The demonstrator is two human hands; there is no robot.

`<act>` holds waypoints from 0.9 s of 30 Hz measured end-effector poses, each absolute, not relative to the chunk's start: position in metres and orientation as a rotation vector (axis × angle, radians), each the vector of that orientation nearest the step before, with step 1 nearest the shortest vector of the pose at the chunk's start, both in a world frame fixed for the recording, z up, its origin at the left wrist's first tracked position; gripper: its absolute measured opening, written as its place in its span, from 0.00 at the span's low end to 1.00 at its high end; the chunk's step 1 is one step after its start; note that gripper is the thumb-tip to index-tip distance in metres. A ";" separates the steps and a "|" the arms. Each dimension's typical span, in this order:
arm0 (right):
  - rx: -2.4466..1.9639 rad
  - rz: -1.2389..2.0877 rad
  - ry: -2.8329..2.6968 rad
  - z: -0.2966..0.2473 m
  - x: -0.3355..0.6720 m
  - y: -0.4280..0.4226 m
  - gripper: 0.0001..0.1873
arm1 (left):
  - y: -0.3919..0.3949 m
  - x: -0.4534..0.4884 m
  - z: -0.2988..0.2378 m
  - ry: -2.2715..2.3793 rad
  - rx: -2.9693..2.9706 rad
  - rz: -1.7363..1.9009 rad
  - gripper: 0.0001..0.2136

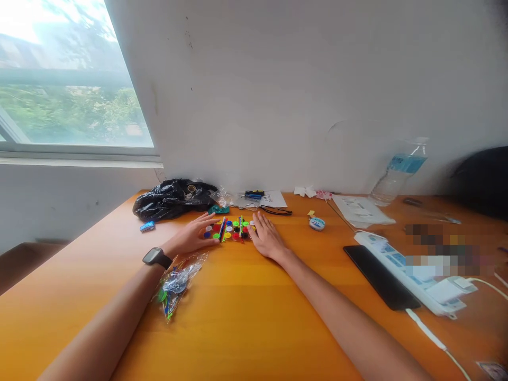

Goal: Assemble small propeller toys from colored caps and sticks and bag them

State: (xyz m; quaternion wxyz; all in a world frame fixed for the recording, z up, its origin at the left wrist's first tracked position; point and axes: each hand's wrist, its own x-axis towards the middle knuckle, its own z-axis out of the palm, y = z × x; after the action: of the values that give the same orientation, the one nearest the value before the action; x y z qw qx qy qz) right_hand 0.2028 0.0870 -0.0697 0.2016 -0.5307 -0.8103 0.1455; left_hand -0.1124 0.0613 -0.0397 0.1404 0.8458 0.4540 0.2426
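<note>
Several small round plastic discs (228, 229) in red, yellow, green, white, blue and black lie grouped on the wooden table. Thin coloured sticks (223, 229) stand or lie among them in two slanting rows; which, I cannot tell. On the group's left side is my left hand (192, 234), its thumb and fingers spread apart around the edge. My right hand (266, 237) rests at the right side, palm down with fingers stretched out, covering some of the discs there. A clear plastic bag (178, 283) with blue and green pieces lies beside my left forearm.
Behind my left hand sit a black plastic bag (174, 200) and a small blue packet (147, 226). Papers (273, 199) lie along the wall. To the right are a round white container (317, 224), a black phone (381, 278), a power strip (408, 270) and a tilted bottle (397, 177).
</note>
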 end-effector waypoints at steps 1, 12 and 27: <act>-1.491 0.420 -2.273 -0.072 0.203 0.087 0.49 | 0.061 -0.112 -0.041 1.304 2.447 0.686 0.36; -1.269 0.544 -2.144 -0.031 0.209 0.072 0.47 | 0.046 -0.136 0.014 1.701 2.322 0.908 0.31; -0.944 0.943 -2.200 -0.040 0.236 -0.027 0.37 | -0.110 -0.062 -0.039 1.559 2.480 0.781 0.35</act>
State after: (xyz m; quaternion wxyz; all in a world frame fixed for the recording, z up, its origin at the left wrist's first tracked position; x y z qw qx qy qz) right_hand 0.2362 -0.0270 -0.0398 0.2806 -0.3522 -0.8207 0.3518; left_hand -0.0623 -0.1100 -0.0390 0.0548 0.8168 0.5134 0.2573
